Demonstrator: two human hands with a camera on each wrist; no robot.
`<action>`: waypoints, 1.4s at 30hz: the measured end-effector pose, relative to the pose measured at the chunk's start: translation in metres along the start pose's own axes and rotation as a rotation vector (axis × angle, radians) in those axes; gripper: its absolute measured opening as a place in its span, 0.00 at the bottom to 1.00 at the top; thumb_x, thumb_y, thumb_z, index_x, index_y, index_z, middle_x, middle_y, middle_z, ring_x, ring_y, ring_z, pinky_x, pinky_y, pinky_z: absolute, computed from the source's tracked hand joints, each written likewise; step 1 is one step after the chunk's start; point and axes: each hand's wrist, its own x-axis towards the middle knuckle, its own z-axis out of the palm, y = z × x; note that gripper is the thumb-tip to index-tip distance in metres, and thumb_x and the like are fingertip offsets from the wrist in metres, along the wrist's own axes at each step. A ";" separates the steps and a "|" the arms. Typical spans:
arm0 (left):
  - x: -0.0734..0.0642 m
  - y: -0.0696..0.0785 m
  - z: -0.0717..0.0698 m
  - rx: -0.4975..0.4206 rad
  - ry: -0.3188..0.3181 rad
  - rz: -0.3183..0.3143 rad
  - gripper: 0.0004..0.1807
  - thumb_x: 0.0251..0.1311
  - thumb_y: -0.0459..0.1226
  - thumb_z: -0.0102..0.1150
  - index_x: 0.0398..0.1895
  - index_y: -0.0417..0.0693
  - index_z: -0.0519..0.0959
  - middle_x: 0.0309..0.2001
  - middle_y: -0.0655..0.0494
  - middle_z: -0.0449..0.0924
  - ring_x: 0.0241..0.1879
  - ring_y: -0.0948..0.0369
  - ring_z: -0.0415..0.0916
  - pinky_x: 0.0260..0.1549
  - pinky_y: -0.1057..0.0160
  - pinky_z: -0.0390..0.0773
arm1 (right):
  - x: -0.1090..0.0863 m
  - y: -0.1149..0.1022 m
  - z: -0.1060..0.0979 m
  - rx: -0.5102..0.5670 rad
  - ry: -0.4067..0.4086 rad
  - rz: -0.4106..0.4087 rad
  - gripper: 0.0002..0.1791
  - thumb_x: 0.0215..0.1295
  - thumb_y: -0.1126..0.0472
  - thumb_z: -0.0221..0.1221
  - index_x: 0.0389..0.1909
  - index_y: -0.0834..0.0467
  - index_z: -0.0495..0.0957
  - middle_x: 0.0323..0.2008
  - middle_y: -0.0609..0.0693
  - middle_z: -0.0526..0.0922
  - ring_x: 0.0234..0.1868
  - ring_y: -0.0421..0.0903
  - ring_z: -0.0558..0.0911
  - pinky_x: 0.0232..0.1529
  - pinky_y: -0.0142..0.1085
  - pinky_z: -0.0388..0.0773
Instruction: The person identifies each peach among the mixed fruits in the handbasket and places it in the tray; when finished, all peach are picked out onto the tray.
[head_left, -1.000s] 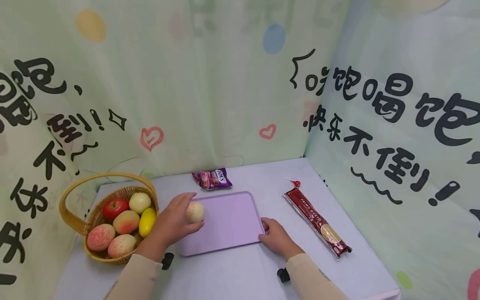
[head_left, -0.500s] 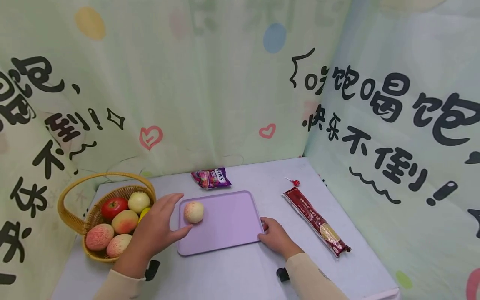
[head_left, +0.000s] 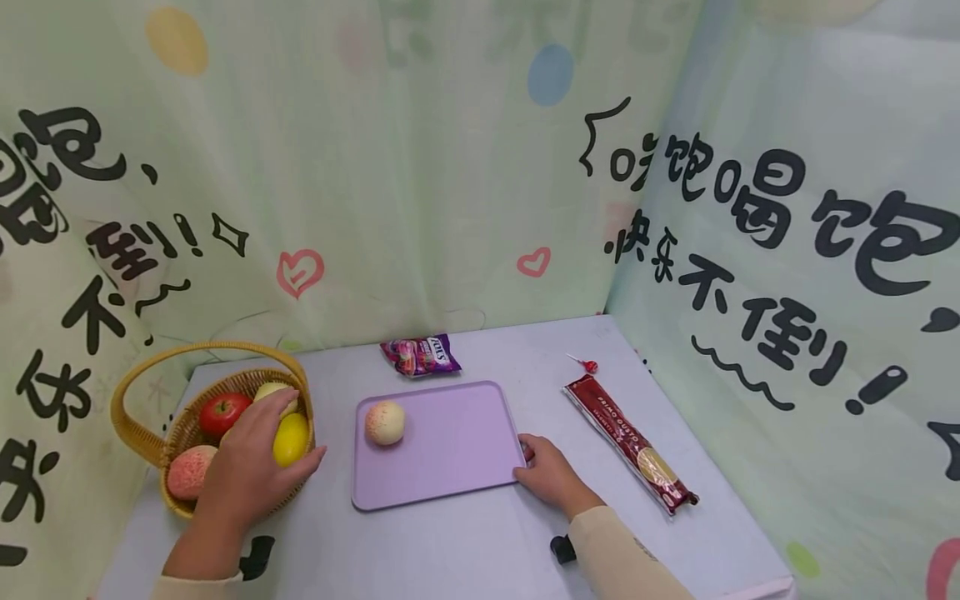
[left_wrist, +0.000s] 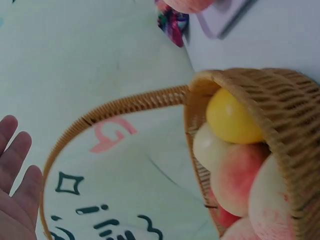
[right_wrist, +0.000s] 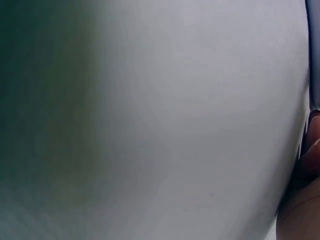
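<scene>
My left hand (head_left: pixel 251 467) is over the wicker basket (head_left: pixel 133 429), fingers spread and nothing in them. Inside lie a red apple (head_left: pixel 222 413), a yellow lemon-like fruit (head_left: pixel 291 440), a pale round fruit (left_wrist: pixel 209 145) and several pinkish peaches (head_left: pixel 190 472); the hand hides part of them in the head view. On the left end of a lilac tray (head_left: pixel 457 433) sits one pale peach (head_left: pixel 386 423). At the tray's right edge, my right hand (head_left: pixel 553 473) grips the rim with curled fingers. Only its fingertips (right_wrist: pixel 314 130) show at the border of the right wrist view.
Behind the tray lies a purple snack bag (head_left: pixel 422 356). A long dark-red spaghetti packet (head_left: pixel 630 444) lies diagonally on the right, with a small red lollipop (head_left: pixel 590 366) above its far end. Printed cloth walls (head_left: pixel 450 167) enclose the table (head_left: pixel 450 550) at the back and sides.
My left hand let go of the peach on the tray and moved left over the basket, its fingers opening. The right hand stays at the tray's edge.
</scene>
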 end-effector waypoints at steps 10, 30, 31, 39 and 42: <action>-0.019 -0.028 0.000 -0.037 0.005 -0.185 0.49 0.49 0.50 0.79 0.72 0.42 0.67 0.67 0.36 0.70 0.67 0.39 0.65 0.57 0.28 0.71 | 0.000 0.000 0.002 -0.005 0.008 0.004 0.36 0.63 0.62 0.68 0.71 0.66 0.68 0.39 0.50 0.75 0.39 0.45 0.73 0.40 0.37 0.74; -0.041 -0.066 0.017 -0.085 -0.053 -0.375 0.55 0.52 0.52 0.78 0.74 0.33 0.59 0.68 0.28 0.64 0.66 0.33 0.62 0.60 0.25 0.66 | 0.000 0.002 0.001 -0.008 0.013 -0.031 0.36 0.61 0.64 0.68 0.70 0.68 0.68 0.38 0.50 0.75 0.37 0.44 0.73 0.38 0.38 0.74; -0.041 -0.068 0.018 -0.086 -0.059 -0.382 0.55 0.52 0.53 0.77 0.74 0.33 0.58 0.68 0.28 0.64 0.66 0.33 0.61 0.60 0.25 0.66 | 0.000 0.003 0.001 -0.008 0.013 -0.031 0.36 0.61 0.64 0.68 0.70 0.68 0.69 0.38 0.50 0.75 0.37 0.44 0.73 0.38 0.38 0.74; -0.040 -0.082 0.025 -0.062 -0.162 -0.456 0.57 0.54 0.59 0.73 0.75 0.33 0.57 0.68 0.27 0.63 0.66 0.32 0.60 0.61 0.24 0.64 | 0.001 0.004 0.003 -0.006 0.018 -0.027 0.36 0.61 0.63 0.68 0.70 0.68 0.69 0.38 0.50 0.74 0.37 0.44 0.73 0.36 0.36 0.73; -0.040 -0.085 0.026 -0.050 -0.194 -0.481 0.57 0.54 0.58 0.73 0.75 0.33 0.57 0.68 0.26 0.63 0.66 0.31 0.60 0.61 0.24 0.64 | 0.002 0.004 0.003 -0.011 0.019 -0.023 0.36 0.62 0.63 0.68 0.70 0.67 0.69 0.38 0.50 0.74 0.37 0.44 0.73 0.37 0.36 0.73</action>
